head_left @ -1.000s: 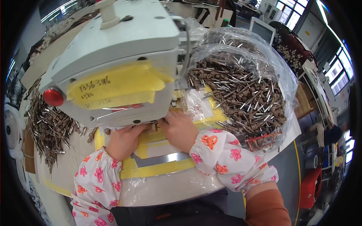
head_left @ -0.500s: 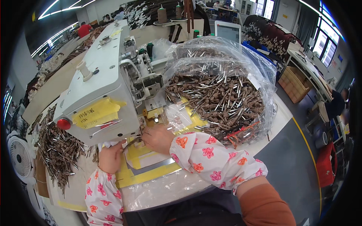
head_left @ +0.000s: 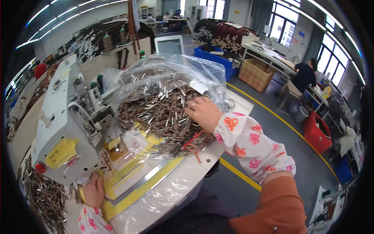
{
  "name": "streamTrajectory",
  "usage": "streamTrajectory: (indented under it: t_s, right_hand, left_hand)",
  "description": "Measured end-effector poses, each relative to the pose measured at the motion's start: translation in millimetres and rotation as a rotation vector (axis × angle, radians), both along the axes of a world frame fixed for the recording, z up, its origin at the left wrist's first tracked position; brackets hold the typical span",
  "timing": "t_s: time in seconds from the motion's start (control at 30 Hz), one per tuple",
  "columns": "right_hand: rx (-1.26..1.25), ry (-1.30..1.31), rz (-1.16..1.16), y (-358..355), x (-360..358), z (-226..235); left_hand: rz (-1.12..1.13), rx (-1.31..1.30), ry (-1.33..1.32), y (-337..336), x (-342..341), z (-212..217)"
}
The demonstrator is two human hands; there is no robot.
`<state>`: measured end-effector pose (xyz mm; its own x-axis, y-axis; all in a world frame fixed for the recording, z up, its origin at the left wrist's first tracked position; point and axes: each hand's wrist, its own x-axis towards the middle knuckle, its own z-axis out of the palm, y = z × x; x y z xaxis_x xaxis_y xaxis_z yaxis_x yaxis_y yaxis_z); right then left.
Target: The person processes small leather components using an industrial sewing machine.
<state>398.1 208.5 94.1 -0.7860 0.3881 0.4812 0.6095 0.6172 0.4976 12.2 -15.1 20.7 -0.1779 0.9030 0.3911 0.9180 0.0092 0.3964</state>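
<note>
My right hand [head_left: 203, 114] reaches over a heap of brown knotted cords with silvery tips [head_left: 161, 111], which lie in a clear plastic bag [head_left: 213, 68]. Its fingers are bent and apart, tips on the heap, with nothing visibly held. Beneath the head of a pale sewing machine [head_left: 64, 121], my left hand [head_left: 93, 191] rests at the left end of the yellow-taped work plate [head_left: 150, 177]. Its fingers are stretched out and I see no cord between them; its far side is partly hidden. More brown cords [head_left: 43, 197] are piled beside it on the left.
Red-orange ties [head_left: 193, 148] lie at the bag's near edge. Thread cones [head_left: 108, 43] and a tablet-like screen [head_left: 169, 45] stand behind. On the right, across the floor, are a wicker-look crate [head_left: 255, 74], a red bin [head_left: 317, 132] and a seated person [head_left: 304, 78].
My right hand has left the machine's needle area and moved right onto the cord heap. My left hand stays near the machine, its fingers now stretched out. The view has swung to the right.
</note>
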Motion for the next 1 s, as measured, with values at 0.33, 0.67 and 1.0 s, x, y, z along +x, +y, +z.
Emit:
streamTrajectory:
  t_s: [0.33,0.67,1.0]
  right_hand:
    - [-0.103,-0.086,-0.03,9.2,-1.1,16.3]
    - [-0.821,0.28,0.544,-60.9,-81.3,38.0]
    - [-1.573,0.414,0.691,-88.5,-208.9,-68.3]
  left_hand:
    - [-0.101,0.063,0.103,10.0,-0.9,-10.8]
    - [-0.119,0.045,0.076,-5.4,-4.5,-3.3]
    - [-0.251,0.119,-0.181,-1.8,6.9,0.4]
